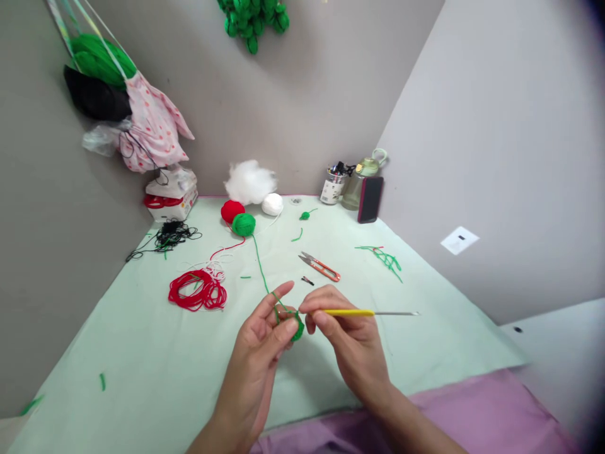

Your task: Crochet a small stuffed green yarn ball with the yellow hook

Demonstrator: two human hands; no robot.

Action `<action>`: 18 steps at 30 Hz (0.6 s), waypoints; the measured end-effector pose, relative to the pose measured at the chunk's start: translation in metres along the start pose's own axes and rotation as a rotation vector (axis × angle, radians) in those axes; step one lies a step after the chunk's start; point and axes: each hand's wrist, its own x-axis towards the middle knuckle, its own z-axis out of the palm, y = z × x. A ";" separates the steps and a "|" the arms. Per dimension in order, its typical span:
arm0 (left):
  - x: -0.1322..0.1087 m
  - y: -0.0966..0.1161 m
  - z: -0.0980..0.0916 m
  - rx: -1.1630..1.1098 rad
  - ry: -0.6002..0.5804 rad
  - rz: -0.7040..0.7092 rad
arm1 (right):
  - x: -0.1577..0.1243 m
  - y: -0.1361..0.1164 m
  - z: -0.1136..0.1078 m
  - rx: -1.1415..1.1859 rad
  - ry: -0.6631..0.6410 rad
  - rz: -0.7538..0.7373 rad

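Well in front of the green yarn ball [243,224], on my side of it, my left hand [258,340] pinches a small green crochet piece [297,328] between the thumb and the lower fingers. They are closed tight on it, while the index finger stands out straight. A green strand [261,265] runs from the ball toward me and crosses that raised finger. My right hand [347,334], further to the right of the ball, has its fingertips wrapped shut around the yellow grip of a crochet hook [359,313]. Its bare metal end sticks out to the right. The working tip points at the piece but is hidden behind my fingertips, so I cannot tell whether it is in a stitch.

To my mind the stitch goes well if the raised finger holds the strand taut but not stretched, so the hook can catch it cleanly. I would pinch the piece right beside the loop being worked, to stop it twisting, and turn the hook with the wrist rather than pushing hard. The ball should be free to roll. The loose red yarn coil [198,293], left of the ball and nearer me, lies apart from the strand, and the thread snips [320,267], to the ball's right, are also clear of it. Snagging either would jerk the tension.
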 end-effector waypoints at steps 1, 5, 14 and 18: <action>0.001 0.002 -0.001 -0.014 -0.014 -0.018 | 0.000 0.001 -0.002 0.003 -0.003 0.009; 0.004 0.010 -0.008 -0.132 -0.099 -0.089 | 0.002 0.003 -0.011 0.139 0.036 0.086; -0.002 0.003 -0.005 0.127 -0.064 0.109 | 0.002 0.002 -0.003 0.103 -0.023 0.073; -0.002 0.006 -0.010 0.213 -0.122 0.141 | 0.004 0.001 -0.008 0.250 0.002 0.229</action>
